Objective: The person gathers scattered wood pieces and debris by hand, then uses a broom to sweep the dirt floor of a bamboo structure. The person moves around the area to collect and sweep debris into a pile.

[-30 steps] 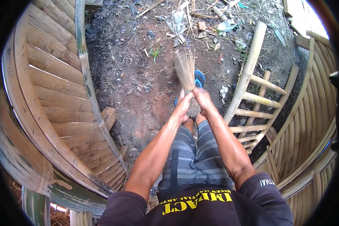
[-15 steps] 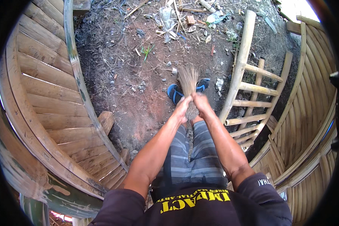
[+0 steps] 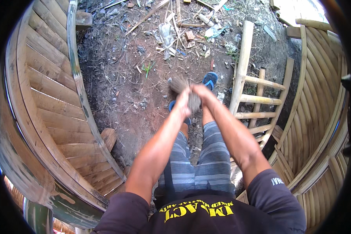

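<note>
Both hands are together on a stick broom (image 3: 194, 102), a bundle of thin greyish-brown sticks, held low in front of my shins. My left hand (image 3: 183, 102) is closed along its left side, somewhat smeared by motion. My right hand (image 3: 201, 92) wraps it from the right, near the left hand's fingertips. The stick ends fan out blurred beyond the hands, toward the far left, above the dirt ground (image 3: 128, 93). Blue-strapped flip-flops are on my feet; the right flip-flop (image 3: 210, 80) is ahead, while the left is partly hidden behind the left hand and broom.
A bamboo ladder (image 3: 243, 66) leans at the right, close to my right arm. Slatted bamboo structures curve along the left (image 3: 58, 101) and the right (image 3: 312, 97). Ahead lie a clear plastic bag (image 3: 166, 34), sticks and other litter. A wooden block (image 3: 109, 138) juts out at the left.
The broom's stick ends have swung left and look shorter now. Its tail between my thighs is no longer visible. My right foot is farther forward, and the view has shifted slightly.
</note>
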`<state>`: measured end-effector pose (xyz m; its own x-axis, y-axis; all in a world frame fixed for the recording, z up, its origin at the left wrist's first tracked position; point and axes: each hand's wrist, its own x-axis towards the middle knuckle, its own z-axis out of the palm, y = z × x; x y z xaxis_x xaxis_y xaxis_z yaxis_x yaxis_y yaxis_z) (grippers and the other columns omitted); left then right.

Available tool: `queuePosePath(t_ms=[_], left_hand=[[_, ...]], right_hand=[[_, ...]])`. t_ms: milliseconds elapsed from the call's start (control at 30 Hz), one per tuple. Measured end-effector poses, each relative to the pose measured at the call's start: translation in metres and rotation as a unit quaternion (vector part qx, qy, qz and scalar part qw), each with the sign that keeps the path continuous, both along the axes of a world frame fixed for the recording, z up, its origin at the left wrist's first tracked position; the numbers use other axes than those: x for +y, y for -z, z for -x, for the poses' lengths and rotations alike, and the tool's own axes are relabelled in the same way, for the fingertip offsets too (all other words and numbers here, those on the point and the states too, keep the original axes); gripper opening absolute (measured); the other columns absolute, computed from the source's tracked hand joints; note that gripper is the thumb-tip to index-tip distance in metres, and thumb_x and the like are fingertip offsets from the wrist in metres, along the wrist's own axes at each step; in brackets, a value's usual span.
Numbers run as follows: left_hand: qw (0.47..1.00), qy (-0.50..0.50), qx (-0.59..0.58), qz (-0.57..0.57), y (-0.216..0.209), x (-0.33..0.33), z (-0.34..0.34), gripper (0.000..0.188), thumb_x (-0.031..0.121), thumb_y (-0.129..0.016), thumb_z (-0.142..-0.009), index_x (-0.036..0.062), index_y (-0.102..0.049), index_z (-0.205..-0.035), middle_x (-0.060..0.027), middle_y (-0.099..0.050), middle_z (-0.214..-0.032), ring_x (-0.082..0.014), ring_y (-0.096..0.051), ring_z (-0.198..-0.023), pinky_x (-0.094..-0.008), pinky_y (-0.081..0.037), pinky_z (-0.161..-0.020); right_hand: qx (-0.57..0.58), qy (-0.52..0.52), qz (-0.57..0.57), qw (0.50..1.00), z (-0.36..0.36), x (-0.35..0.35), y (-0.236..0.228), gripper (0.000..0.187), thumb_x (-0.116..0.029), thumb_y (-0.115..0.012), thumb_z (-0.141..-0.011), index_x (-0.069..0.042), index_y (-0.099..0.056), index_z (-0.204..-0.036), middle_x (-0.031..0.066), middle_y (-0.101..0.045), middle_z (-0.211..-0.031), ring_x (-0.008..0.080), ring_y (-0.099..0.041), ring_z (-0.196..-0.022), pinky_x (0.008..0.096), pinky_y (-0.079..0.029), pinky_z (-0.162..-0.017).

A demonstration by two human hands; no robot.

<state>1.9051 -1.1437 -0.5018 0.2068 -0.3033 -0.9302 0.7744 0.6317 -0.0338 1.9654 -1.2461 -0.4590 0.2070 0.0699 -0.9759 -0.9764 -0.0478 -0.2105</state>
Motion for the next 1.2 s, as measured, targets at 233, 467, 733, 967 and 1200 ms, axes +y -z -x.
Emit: queuePosePath(t_ms=[233, 467, 733, 967, 1200], left_hand=[[0.960, -0.034, -0.239, -0.143, -0.050, -0.048, -0.096, 0.053, 0.018, -0.058, -0.091, 0.0062, -0.035, -0.137, -0.0147, -0.058, -0.114, -0.0240, -0.066, -0.093, -0.0424, -0.059, -0.074], [0.991, -0.072, 0.068, -0.093, -0.023, -0.061, -0.118, 0.032, 0.034, -0.053, -0.097, 0.0088, -0.059, -0.116, -0.0099, -0.070, -0.094, -0.0279, -0.071, -0.081, -0.0450, -0.061, -0.072], [0.899, -0.009, -0.347, -0.266, -0.066, -0.072, -0.258, 0.073, 0.014, -0.059, -0.084, 0.0031, -0.028, -0.148, -0.0163, -0.052, -0.127, -0.0226, -0.054, -0.114, -0.0378, -0.050, -0.090], [0.992, -0.038, 0.021, -0.122, -0.062, -0.077, -0.158, 0.045, 0.032, -0.058, -0.094, 0.0079, -0.050, -0.131, -0.0132, -0.063, -0.118, -0.0267, -0.064, -0.105, -0.0456, -0.056, -0.087], [0.976, -0.074, -0.203, 0.007, 0.002, -0.130, -0.212, 0.037, 0.031, -0.055, -0.097, 0.0106, -0.054, -0.128, -0.0114, -0.066, -0.115, -0.0264, -0.068, -0.097, -0.0436, -0.057, -0.087]], right_hand=[[-0.369, -0.102, 0.089, 0.920, -0.072, -0.053, 0.012, 0.053, -0.031, -0.056, -0.091, 0.002, -0.058, -0.132, 0.0227, -0.065, -0.126, 0.0242, -0.062, -0.115, 0.0330, -0.048, -0.097], [-0.035, -0.202, -0.020, 0.979, -0.115, -0.055, 0.025, 0.029, -0.023, -0.055, -0.093, 0.002, -0.067, -0.101, 0.0108, -0.067, -0.100, 0.0194, -0.064, -0.089, 0.0347, -0.053, -0.076], [-0.417, -0.007, -0.061, 0.907, -0.228, -0.074, 0.022, 0.044, -0.020, -0.052, -0.092, 0.002, -0.060, -0.129, 0.0189, -0.065, -0.123, 0.0255, -0.059, -0.115, 0.0337, -0.045, -0.101], [-0.089, -0.229, -0.083, 0.966, -0.142, -0.073, 0.033, 0.042, -0.027, -0.051, -0.092, 0.004, -0.066, -0.116, 0.0223, -0.066, -0.120, 0.0315, -0.063, -0.109, 0.0413, -0.049, -0.094], [-0.360, -0.129, 0.194, 0.904, -0.191, -0.132, 0.037, 0.052, -0.036, -0.058, -0.089, 0.001, -0.062, -0.125, 0.0309, -0.065, -0.112, 0.0450, -0.064, -0.107, 0.0466, -0.052, -0.093]])
